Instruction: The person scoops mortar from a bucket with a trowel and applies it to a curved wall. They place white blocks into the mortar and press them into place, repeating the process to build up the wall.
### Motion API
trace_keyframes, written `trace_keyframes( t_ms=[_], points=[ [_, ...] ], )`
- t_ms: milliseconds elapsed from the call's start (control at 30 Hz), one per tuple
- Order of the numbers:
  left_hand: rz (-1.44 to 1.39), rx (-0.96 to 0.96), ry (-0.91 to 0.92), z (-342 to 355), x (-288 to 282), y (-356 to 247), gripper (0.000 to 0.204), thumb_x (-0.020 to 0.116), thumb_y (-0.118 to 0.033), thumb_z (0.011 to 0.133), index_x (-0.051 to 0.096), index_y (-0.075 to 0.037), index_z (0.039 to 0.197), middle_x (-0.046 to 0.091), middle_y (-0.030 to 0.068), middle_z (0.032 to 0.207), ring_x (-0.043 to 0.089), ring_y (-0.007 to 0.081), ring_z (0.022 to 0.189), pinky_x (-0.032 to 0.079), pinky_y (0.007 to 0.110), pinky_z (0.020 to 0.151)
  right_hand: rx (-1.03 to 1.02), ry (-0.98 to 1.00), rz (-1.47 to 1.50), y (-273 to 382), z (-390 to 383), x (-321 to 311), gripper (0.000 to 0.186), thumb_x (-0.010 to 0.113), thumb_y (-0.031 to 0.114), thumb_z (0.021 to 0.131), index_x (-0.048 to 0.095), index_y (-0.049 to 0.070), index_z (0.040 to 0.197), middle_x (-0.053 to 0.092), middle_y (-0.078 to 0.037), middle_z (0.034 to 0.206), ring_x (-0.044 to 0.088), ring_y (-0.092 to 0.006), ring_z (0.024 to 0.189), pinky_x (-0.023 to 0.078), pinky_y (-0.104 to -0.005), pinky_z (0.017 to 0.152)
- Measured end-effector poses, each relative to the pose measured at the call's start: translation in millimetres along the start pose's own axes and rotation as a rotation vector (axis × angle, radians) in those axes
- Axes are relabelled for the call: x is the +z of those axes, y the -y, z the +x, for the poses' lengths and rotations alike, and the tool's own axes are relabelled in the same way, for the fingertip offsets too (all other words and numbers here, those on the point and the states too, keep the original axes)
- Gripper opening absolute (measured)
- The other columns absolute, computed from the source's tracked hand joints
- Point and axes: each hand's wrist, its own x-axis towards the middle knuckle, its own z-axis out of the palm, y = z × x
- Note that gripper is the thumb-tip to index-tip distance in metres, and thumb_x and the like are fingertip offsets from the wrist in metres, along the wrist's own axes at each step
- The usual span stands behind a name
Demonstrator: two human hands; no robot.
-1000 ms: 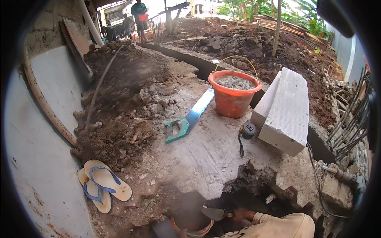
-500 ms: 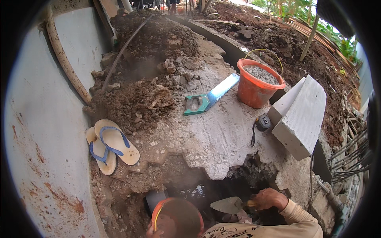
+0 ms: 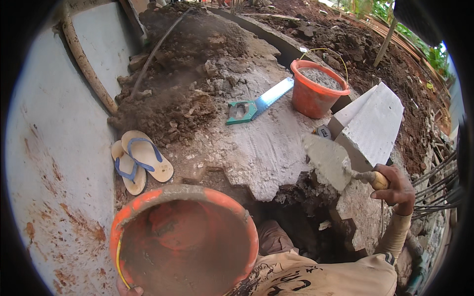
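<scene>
My right hand is closed round the wooden handle of a pointing trowel, raised at the right with its mortar-smeared blade aimed left. At the lower left, my left hand shows only its fingertips, gripping an orange bucket by its side near the yellow wire handle. The bucket is tilted so its mouth faces me; grey mortar coats the rim and the inside, and the bottom is blurred. Beyond the trowel blade lies a tape measure, partly covered by it.
A dark pit with broken concrete edges opens in front of me. On the slab lie a green-handled saw, a second orange bucket of grey mortar and pale blocks. Sandals lie beside the left wall; rebar juts at right.
The bucket has come up closer and tipped its mouth toward me. My right hand has swung the trowel up and right, out of the pit. The view has shifted slightly.
</scene>
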Motion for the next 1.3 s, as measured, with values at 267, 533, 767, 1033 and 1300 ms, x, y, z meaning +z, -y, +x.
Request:
trace_keyframes(
  t_ms=[267, 533, 767, 1033, 1300],
  points=[
    [0.112, 0.119, 0.471, 146, 131, -26, 0.074, 0.065, -0.014, 0.07, 0.049, 0.013, 0.136, 0.064, 0.0167, 0.124, 0.063, 0.0258, 0.115, 0.046, 0.035, 0.107, 0.246, -0.629, 0.532, -27, 19, 21, 0.048, 0.073, 0.023, 0.082, 0.058, 0.002, 0.123, 0.049, 0.004, 0.075, 0.044, -0.0038, 0.063, 0.033, -0.0212, 0.054],
    [-0.294, -0.018, 0.553, 381, 352, 23, 0.038, 0.061, -0.001, 0.083, 0.061, 0.002, 0.121, 0.063, 0.004, 0.092, 0.063, 0.0141, 0.081, 0.055, 0.03, 0.077, 0.08, -0.728, -0.848, -69, 105, -110, 0.045, 0.075, 0.015, 0.083, 0.066, 0.018, 0.127, 0.068, -0.01, 0.089, 0.068, -0.0305, 0.086, 0.053, -0.0448, 0.079],
    [-0.565, -0.156, 0.429, 488, 589, 136, 0.015, 0.064, 0.003, 0.08, 0.058, -0.007, 0.089, 0.056, 0.0041, 0.081, 0.057, 0.0189, 0.07, 0.048, 0.034, 0.064, -0.031, -0.288, -1.069, -123, 255, -143, 0.01, 0.068, 0.014, 0.084, 0.075, 0.017, 0.09, 0.067, -0.004, 0.073, 0.069, -0.025, 0.071, 0.053, -0.0402, 0.062],
    [-0.495, -0.153, 0.238, 547, 726, 286, 0.025, 0.065, 0.001, 0.072, 0.06, -0.002, 0.097, 0.059, 0.0052, 0.088, 0.06, 0.0196, 0.073, 0.049, 0.036, 0.067, -0.253, -0.096, -0.841, -167, 322, -92, 0.008, 0.068, 0.018, 0.077, 0.074, 0.012, 0.077, 0.067, -0.006, 0.071, 0.069, -0.0265, 0.072, 0.054, -0.0424, 0.067],
    [-0.168, -0.262, 0.045, 557, 769, 362, 0.054, 0.069, -0.012, 0.081, 0.058, 0.012, 0.128, 0.065, 0.0186, 0.124, 0.068, 0.0291, 0.106, 0.055, 0.041, 0.091, 0.021, -0.331, -0.396, -192, 328, -143, 0.04, 0.068, 0.039, 0.092, 0.072, 0.008, 0.117, 0.072, -0.014, 0.101, 0.07, -0.0268, 0.098, 0.053, -0.0415, 0.085]
  ],
)
